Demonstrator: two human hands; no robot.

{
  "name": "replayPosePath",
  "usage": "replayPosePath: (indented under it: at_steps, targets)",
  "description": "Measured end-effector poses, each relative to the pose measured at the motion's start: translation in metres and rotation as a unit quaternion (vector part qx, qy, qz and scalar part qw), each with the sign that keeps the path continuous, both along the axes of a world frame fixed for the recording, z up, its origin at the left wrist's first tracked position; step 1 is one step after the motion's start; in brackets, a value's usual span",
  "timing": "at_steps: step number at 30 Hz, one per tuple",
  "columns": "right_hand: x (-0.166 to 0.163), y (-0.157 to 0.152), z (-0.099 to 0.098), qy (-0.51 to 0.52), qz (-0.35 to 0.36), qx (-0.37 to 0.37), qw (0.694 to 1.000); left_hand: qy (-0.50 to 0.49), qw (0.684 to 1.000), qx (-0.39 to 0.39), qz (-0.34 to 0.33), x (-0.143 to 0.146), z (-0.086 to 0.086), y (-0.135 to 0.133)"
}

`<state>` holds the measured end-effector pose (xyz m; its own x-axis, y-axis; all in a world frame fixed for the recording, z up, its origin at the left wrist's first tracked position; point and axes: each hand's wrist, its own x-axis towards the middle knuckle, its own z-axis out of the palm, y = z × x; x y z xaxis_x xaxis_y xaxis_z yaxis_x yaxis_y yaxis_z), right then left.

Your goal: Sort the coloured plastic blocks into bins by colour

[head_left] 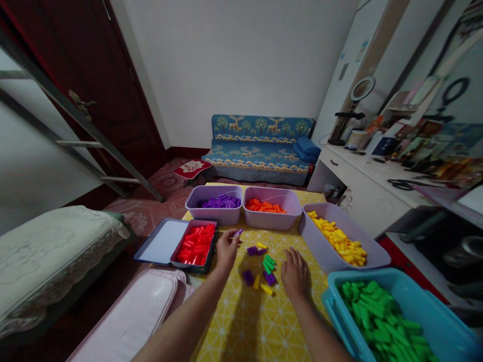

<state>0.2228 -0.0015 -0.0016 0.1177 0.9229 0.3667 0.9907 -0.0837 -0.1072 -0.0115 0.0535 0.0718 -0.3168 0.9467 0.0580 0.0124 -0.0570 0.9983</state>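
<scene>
While the L hand (227,247) pinches a purple pc (238,233), thumb & fingers closed on it, just beyond & L of the loose pile (269,264), the R hand (296,274) lies palm down R of the pile, fingers slightly spread, nothing visible in hold; can't tell if its palm touches the yellow worktop (279,324). The pile is green, purple & yellow pcs, some touching. L of the pile: open box (162,241) w/ red pcs (195,244). Beyond the pile: 1st lilac bin (269,222) w/ orange pcs (264,205); beyond & L, 2nd lilac bin (214,217) w/ purple pcs (221,201). R of the pile: 3rd lilac bin (313,241) w/ yellow pcs (339,239); nearer & R, teal bin (335,317) w/ green pcs (388,314). Well beyond the pile: blue sofa (256,156).
</scene>
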Motion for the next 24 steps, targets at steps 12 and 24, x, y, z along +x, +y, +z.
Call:
replayPosePath:
  at_steps: [12,24]
  targets:
    - [-0.002,-0.002,0.007,0.001,-0.005,-0.013,1.0,0.101,0.993,0.039,-0.039,-0.051,0.086,0.091]
    - [-0.001,-0.001,0.003,0.01,-0.011,-0.012,1.0,0.397,0.843,0.056,-0.358,-0.01,-0.024,-0.047]
